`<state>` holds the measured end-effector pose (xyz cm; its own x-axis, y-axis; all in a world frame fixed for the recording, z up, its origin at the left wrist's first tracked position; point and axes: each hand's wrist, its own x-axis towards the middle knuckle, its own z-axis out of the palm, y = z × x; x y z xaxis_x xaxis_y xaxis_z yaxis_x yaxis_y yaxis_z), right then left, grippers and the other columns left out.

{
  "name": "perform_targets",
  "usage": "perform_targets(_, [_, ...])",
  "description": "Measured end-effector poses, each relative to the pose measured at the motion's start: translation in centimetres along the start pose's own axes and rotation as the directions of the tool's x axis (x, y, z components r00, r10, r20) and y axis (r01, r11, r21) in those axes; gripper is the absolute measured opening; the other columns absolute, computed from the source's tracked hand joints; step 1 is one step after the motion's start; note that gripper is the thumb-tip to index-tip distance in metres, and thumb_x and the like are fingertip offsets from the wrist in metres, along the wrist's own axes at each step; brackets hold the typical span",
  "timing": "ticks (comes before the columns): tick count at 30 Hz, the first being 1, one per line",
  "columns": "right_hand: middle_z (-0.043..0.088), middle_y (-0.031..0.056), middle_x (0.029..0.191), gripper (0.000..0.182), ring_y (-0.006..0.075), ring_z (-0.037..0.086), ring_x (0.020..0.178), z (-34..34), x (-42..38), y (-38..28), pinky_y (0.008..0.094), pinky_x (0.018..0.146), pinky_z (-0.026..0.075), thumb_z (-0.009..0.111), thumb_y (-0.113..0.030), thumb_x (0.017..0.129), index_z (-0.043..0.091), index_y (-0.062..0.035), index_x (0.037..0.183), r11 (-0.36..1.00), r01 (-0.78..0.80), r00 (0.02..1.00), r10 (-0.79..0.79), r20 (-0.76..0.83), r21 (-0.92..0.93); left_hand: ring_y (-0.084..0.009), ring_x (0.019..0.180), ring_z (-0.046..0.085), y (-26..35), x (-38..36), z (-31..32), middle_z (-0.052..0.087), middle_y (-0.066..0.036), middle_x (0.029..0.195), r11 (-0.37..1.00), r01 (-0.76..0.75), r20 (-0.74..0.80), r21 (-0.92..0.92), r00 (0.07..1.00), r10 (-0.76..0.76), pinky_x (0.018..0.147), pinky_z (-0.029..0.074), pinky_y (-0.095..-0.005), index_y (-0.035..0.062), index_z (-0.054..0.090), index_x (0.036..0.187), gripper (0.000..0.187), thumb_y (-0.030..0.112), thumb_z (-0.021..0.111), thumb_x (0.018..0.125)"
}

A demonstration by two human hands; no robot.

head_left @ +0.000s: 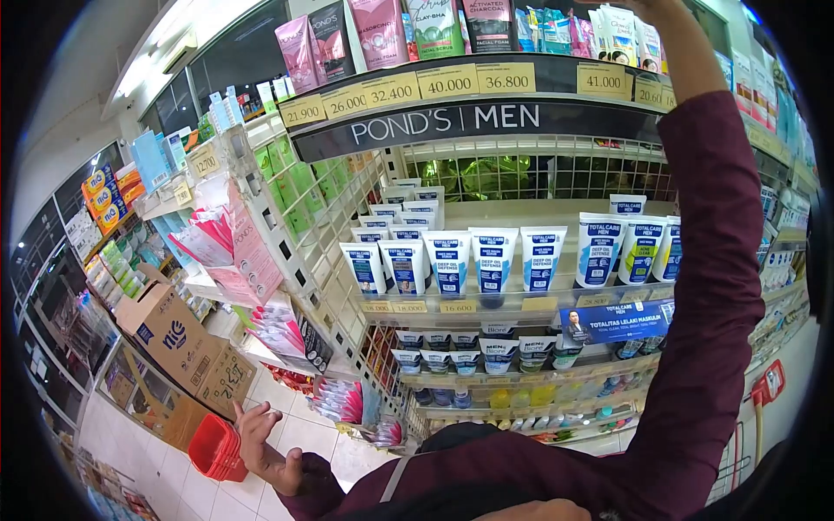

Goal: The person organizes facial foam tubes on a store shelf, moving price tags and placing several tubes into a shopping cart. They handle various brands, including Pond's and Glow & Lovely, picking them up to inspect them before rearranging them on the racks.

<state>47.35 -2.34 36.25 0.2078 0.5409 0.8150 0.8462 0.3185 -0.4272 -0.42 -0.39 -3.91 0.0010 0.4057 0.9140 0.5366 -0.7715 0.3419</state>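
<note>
My left hand hangs low at the left, its fingers apart and nothing in them. Beyond it, a stack of red shopping baskets stands on the floor. My right arm, in a maroon sleeve, stretches up to the top shelf, and my right hand is cut off by the upper edge of the view. It is close to the white pouches there; whether it touches anything is hidden. Left along that shelf stand facial foam tubes. White face wash tubes fill the middle shelf below.
Yellow price tags line the top shelf edge. A blue promotional sign juts out from the middle shelf. Smaller tubes sit lower. A large cardboard box stands left, and a pink-edged side rack projects near the shelf's left end.
</note>
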Motion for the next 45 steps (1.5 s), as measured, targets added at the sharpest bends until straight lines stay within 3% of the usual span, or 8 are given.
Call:
perform_targets(11, [0.063,0.0189,0.105,0.050,0.0232,0.068,0.085,-4.9,-10.5,-2.9,0.0287,0.066,0.059,0.066,-0.012,0.089,0.048,0.0010,0.134,0.945,0.173,0.949,-0.235,-0.209,-0.277,-0.0338,0.096,0.062,-1.2,1.2,1.5,0.066,-0.012,0.085,0.959,-0.108,-0.016,-0.261,0.994,0.108,0.108,0.026,-0.0703,0.0021,0.066,0.101,0.063,0.061,0.067,0.080])
perform_targets(18, [0.063,0.0096,0.126,0.051,0.0183,0.062,0.111,-12.2,-21.5,-2.3,0.0310,0.087,0.051,0.062,-0.027,0.096,0.048,-0.0096,0.142,0.839,0.099,0.981,-0.173,-0.089,-0.535,-0.0337,0.109,0.057,-3.1,1.4,1.8,0.061,-0.013,0.094,0.832,-0.230,0.076,-0.504,0.948,0.308,0.112,0.022,-0.0670,0.0016,0.063,0.116,0.060,0.054,0.061,0.087])
perform_targets(26, [0.061,0.0020,0.105,0.054,0.0071,0.057,0.082,-8.6,-46.6,2.9,0.0213,0.062,0.046,0.066,-0.012,0.084,0.052,-0.0081,0.136,0.839,-0.472,0.868,0.388,-0.310,-0.272,-0.0348,0.099,0.061,-4.8,-1.8,3.1,0.064,-0.012,0.087,0.730,-0.141,0.098,-0.669,0.956,0.275,0.109,0.026,-0.0701,0.0018,0.066,0.111,0.060,0.056,0.066,0.084])
perform_targets(28, [0.062,0.0030,0.101,0.051,0.0113,0.058,0.077,-5.3,-56.2,6.8,0.0268,0.064,0.048,0.067,-0.007,0.081,0.055,-0.0104,0.131,0.691,-0.686,0.713,0.575,-0.402,-0.228,-0.0358,0.101,0.060,-5.4,-2.7,3.3,0.064,-0.014,0.088,0.690,-0.139,0.106,-0.710,0.948,0.300,0.109,0.026,-0.0692,0.0006,0.065,0.115,0.062,0.055,0.064,0.085])
perform_targets(29, [0.065,0.0053,0.102,0.040,0.0157,0.062,0.083,-3.9,-63.4,10.9,0.0301,0.066,0.050,0.065,-0.005,0.082,0.057,-0.0067,0.121,0.592,-0.648,0.762,0.511,-0.398,-0.479,-0.0363,0.103,0.059,-5.4,-3.1,3.7,0.063,-0.015,0.090,0.681,-0.143,0.103,-0.718,0.946,0.307,0.109,0.026,-0.0686,-0.0010,0.063,0.117,0.064,0.055,0.063,0.086])
perform_targets(30, [0.065,0.0102,0.103,0.040,0.0206,0.064,0.083,-1.3,-67.5,11.1,0.0344,0.069,0.051,0.066,-0.004,0.082,0.057,-0.0065,0.121,0.478,-0.800,0.596,0.708,-0.379,-0.364,-0.0363,0.103,0.059,-5.3,-3.4,4.0,0.063,-0.015,0.090,0.659,-0.110,0.141,-0.744,0.938,0.316,0.109,0.026,-0.0686,-0.0010,0.063,0.117,0.064,0.055,0.063,0.086])
perform_targets(35, [0.060,0.0231,0.115,0.063,0.0426,0.059,0.103,11.3,-81.3,7.9,0.0479,0.085,0.050,0.079,-0.028,0.077,0.054,0.0000,0.128,0.143,-0.803,0.377,0.874,-0.307,-0.579,-0.0377,0.105,0.058,-3.7,-4.8,6.3,0.062,-0.016,0.091,0.576,-0.030,0.206,-0.817,0.917,0.341,0.109,0.026,-0.0691,-0.0031,0.062,0.118,0.065,0.053,0.064,0.085])
perform_targets(45, [0.059,0.0124,0.094,0.018,0.0315,0.060,0.090,15.1,-85.8,6.0,0.0423,0.070,0.053,0.059,-0.019,0.091,0.053,-0.0055,0.102,0.079,-0.678,0.417,0.859,-0.295,-0.730,-0.0367,0.103,0.060,3.0,-7.3,11.8,0.065,-0.014,0.089,0.502,0.134,0.395,-0.854,0.796,0.460,0.110,0.025,-0.0684,-0.0004,0.066,0.113,0.064,0.055,0.067,0.082])
